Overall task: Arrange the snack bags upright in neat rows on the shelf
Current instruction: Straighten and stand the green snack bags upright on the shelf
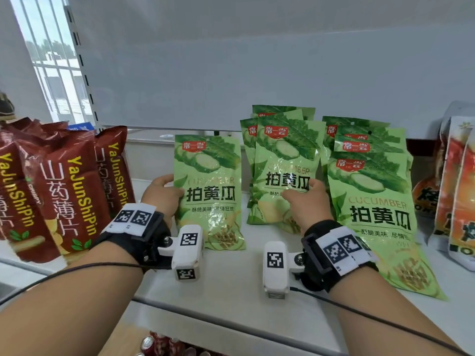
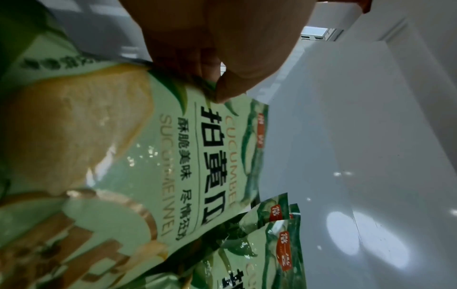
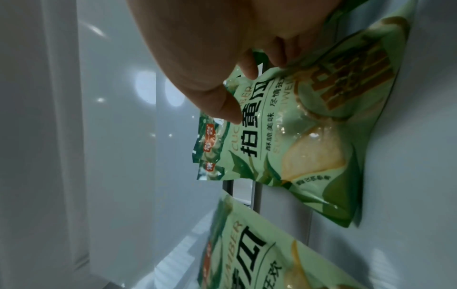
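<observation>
Green cucumber snack bags stand on a white shelf [image 1: 231, 276]. My left hand [image 1: 164, 194] grips the left edge of a single upright bag [image 1: 209, 191], thumb on its front [image 2: 230, 88], fingers behind. My right hand [image 1: 305, 199] grips the front bag of the middle stack [image 1: 282, 160], thumb across its printed face [image 3: 222, 105], fingers behind. That stack of three leans back. A third stack of green bags [image 1: 370, 191] stands at the right, its front bag slanting forward toward the shelf's front.
Dark red YaJunShiPin bags [image 1: 69, 191] lean together at the left. Orange and white bags [image 1: 457, 186] stand at the far right. The shelf's white back panel [image 1: 257, 73] rises behind. Drink cans [image 1: 154, 343] show on a lower level.
</observation>
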Action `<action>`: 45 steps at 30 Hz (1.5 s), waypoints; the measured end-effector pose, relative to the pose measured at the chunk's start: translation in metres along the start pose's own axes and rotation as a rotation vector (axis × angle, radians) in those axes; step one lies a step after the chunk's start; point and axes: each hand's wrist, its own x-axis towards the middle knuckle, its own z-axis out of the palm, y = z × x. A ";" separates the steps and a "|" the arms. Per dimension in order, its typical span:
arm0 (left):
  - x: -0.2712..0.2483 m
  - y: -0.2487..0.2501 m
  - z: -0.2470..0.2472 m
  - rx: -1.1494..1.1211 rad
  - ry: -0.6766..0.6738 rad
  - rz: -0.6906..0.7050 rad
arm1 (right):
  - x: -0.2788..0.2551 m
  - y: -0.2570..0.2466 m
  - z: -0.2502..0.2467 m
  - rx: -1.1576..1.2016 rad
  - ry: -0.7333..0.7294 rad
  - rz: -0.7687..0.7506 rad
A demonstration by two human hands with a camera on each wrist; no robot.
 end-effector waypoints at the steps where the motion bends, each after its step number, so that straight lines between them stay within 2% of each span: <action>1: 0.003 0.000 -0.001 0.051 0.009 0.000 | 0.001 0.001 0.000 -0.003 -0.014 0.017; 3: 0.004 0.001 0.000 0.199 0.021 0.027 | 0.004 0.004 -0.001 0.000 -0.041 0.037; 6: -0.002 0.005 0.010 0.453 -0.015 0.139 | 0.007 0.007 -0.002 0.043 -0.036 0.032; 8: -0.007 0.008 0.020 0.465 -0.072 0.234 | 0.009 0.007 -0.003 0.063 0.001 0.017; 11: -0.014 0.009 0.037 0.337 -0.252 0.335 | 0.011 0.008 -0.002 0.080 0.027 0.025; 14: -0.020 0.009 0.057 0.206 -0.394 0.283 | 0.015 0.011 -0.004 0.118 0.055 0.005; 20: -0.016 0.027 0.084 -0.023 -0.393 0.204 | 0.012 0.006 -0.004 0.154 0.017 -0.070; 24: -0.009 0.045 0.103 -0.337 -0.530 0.149 | 0.007 -0.003 -0.013 0.321 -0.022 -0.116; 30: -0.018 0.057 0.125 -0.382 -0.629 0.197 | 0.002 -0.017 -0.027 0.506 0.072 -0.264; 33: -0.022 0.059 0.129 -0.353 -0.657 0.231 | 0.003 -0.021 -0.032 0.576 0.119 -0.262; 38: -0.023 0.053 0.131 -0.489 -0.681 0.220 | 0.009 -0.017 -0.034 0.556 0.060 -0.240; 41: -0.023 0.050 0.129 -0.551 -0.665 0.173 | 0.012 -0.012 -0.031 0.531 -0.047 -0.206; 45: -0.023 0.042 0.121 -0.516 -0.711 0.183 | 0.014 -0.007 -0.027 0.518 -0.071 -0.149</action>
